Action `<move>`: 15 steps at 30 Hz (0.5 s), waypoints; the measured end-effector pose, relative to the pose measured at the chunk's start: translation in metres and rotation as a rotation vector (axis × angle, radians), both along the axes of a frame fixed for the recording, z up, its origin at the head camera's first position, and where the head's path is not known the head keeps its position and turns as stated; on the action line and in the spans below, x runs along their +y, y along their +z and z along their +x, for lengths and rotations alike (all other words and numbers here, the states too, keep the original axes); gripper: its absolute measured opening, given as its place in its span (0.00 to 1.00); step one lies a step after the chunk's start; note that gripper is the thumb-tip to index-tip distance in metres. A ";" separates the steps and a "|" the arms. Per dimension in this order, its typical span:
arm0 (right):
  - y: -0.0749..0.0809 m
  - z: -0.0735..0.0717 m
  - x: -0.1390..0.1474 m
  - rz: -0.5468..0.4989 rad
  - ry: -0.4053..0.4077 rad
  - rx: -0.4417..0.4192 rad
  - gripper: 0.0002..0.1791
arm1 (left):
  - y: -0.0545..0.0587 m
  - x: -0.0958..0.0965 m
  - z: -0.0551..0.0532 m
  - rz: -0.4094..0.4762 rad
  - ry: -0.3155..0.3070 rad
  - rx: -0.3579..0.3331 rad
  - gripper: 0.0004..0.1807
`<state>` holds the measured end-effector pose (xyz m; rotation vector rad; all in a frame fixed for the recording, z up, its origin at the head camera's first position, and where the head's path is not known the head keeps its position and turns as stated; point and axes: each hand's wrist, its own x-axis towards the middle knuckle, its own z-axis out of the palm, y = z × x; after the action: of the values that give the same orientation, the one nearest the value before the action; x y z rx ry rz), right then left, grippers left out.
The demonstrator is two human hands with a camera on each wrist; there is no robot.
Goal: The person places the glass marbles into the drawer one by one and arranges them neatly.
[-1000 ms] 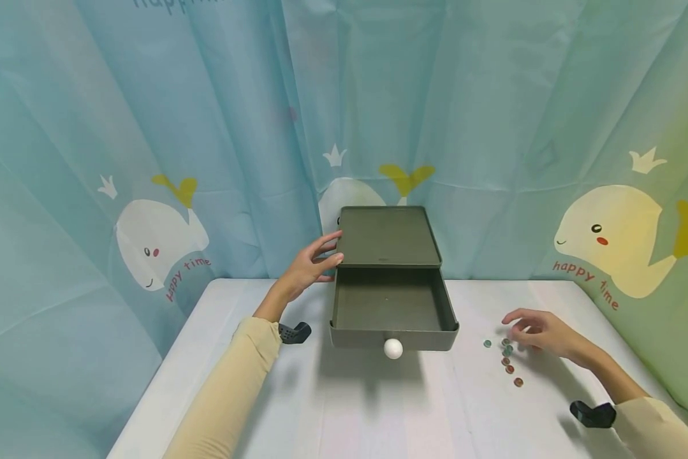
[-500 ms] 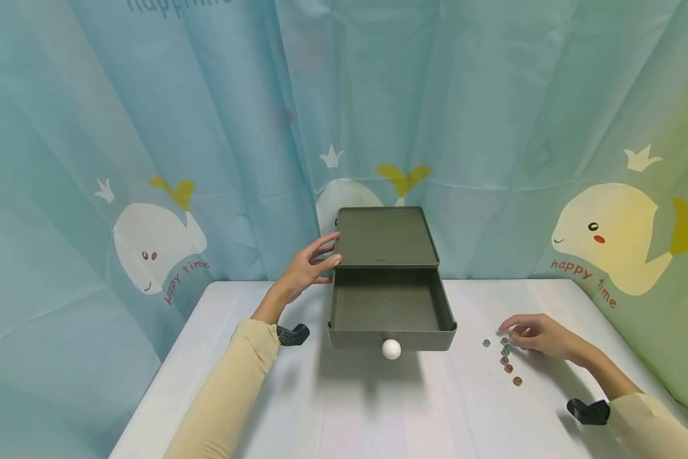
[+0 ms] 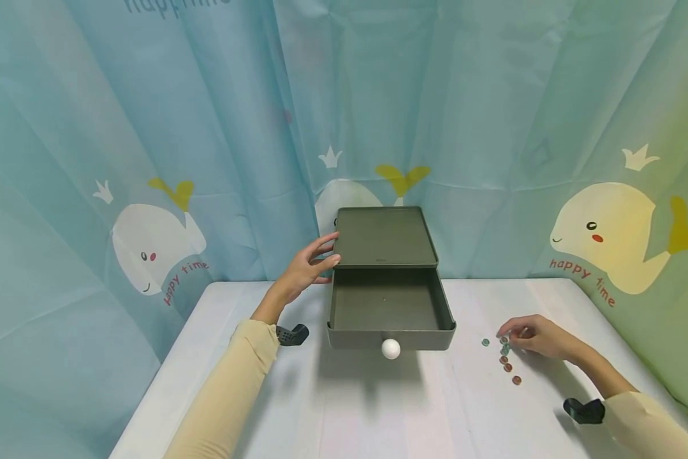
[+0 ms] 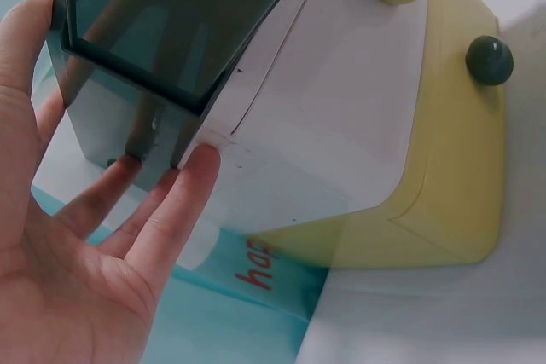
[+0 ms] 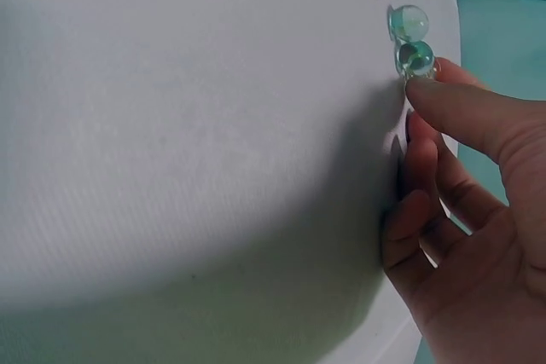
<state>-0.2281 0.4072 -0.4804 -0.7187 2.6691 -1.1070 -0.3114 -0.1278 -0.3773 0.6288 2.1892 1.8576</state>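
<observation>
A dark green drawer unit [image 3: 386, 236] stands mid-table, its top drawer [image 3: 386, 309] pulled out, with a white round knob [image 3: 391, 349]. Fingers spread, my left hand [image 3: 306, 268] rests against the left side of the unit; the left wrist view shows the fingertips on the dark green casing [image 4: 111, 108]. At the right, my right hand [image 3: 541, 336] reaches down to several glass marbles [image 3: 505, 350]. Its thumb and index finger close around a marble at the far end of the row, mostly hidden by them. A teal marble [image 5: 416, 55] lies right beside the thumb tip.
Below the dark green part, the left wrist view shows a white drawer section [image 4: 341, 83] and a yellow one [image 4: 465, 142]. One green marble [image 3: 485, 342] lies apart, left of the others. A whale-printed curtain [image 3: 481, 127] hangs behind the white table [image 3: 470, 421].
My right hand has lowered slightly and moved left onto the marbles, its thumb and index finger drawing together around one. My left hand stays against the drawer unit.
</observation>
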 end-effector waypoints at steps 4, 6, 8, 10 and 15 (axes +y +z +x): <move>-0.001 0.001 -0.002 0.020 -0.015 0.050 0.12 | 0.001 0.000 0.000 0.005 -0.004 -0.003 0.32; -0.001 0.002 -0.003 0.020 -0.023 0.066 0.11 | 0.001 0.000 0.001 0.005 -0.005 -0.004 0.32; -0.001 0.003 -0.004 0.019 -0.030 0.070 0.10 | 0.002 0.000 0.002 0.002 -0.005 -0.004 0.33; 0.000 0.004 -0.005 0.016 -0.034 0.070 0.09 | 0.002 0.000 0.002 -0.001 -0.003 -0.003 0.33; 0.000 0.005 -0.006 0.015 -0.043 0.074 0.08 | 0.001 0.000 0.001 -0.004 0.004 -0.003 0.32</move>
<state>-0.2230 0.4014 -0.4800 -0.7169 2.7642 -1.0905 -0.3099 -0.1282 -0.3763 0.6209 2.1928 1.8542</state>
